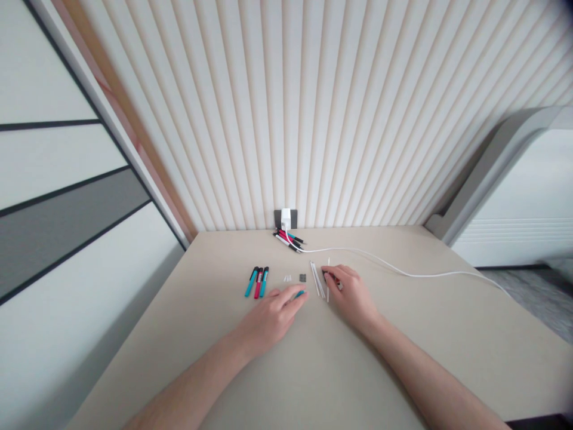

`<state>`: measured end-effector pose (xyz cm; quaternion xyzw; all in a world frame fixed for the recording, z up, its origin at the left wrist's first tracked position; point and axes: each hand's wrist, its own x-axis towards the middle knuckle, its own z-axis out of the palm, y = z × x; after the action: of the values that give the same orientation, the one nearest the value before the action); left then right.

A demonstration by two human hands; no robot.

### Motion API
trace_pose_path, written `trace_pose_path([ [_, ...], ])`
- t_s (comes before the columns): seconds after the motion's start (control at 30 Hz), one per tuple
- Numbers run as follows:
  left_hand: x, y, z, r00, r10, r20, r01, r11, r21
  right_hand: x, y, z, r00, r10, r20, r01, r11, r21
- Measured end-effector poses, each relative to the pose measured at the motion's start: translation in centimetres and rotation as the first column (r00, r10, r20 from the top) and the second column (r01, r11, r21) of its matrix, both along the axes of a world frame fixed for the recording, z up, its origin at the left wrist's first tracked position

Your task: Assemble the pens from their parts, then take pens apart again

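My left hand (pixel 275 310) is closed around a short teal pen barrel (pixel 299 293), gripped between thumb and fingers just above the table. Thumb and fingers of my right hand (pixel 353 294) are pinched together by a small dark part, too small to name; other small dark and reddish parts show partly under that hand. Thin white pen refills (pixel 317 280) lie between the hands, and another white refill (pixel 328 295) passes beside my right fingertips. Ahead of my left hand are small white tips (pixel 287 278) and a dark grey square cluster (pixel 302 278) of tiny pieces.
Two teal pen barrels and one red pen barrel (pixel 258 283) with black ends lie at left. Several assembled pens (pixel 290 239) lie at the back beneath a white charger plug (pixel 285 217). Its white cable (pixel 371 254) crosses the table (pixel 313 370) to the right.
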<state>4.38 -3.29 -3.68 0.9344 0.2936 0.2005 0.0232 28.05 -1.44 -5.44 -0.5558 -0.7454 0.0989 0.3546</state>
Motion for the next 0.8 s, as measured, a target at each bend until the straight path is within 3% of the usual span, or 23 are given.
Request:
trace_pose_path([
  [0.4,0.0,0.0,0.1,0.999,0.009,-0.038,-0.009,1.000,0.002,-0.3,-0.9,0.4,0.969,0.053,0.240,-0.030,0.995,-0.096],
  [0.8,0.1,0.0,0.1,1.000,0.010,-0.003,-0.010,1.000,-0.007,-0.7,-1.4,0.2,0.958,0.162,0.238,-0.134,0.983,-0.129],
])
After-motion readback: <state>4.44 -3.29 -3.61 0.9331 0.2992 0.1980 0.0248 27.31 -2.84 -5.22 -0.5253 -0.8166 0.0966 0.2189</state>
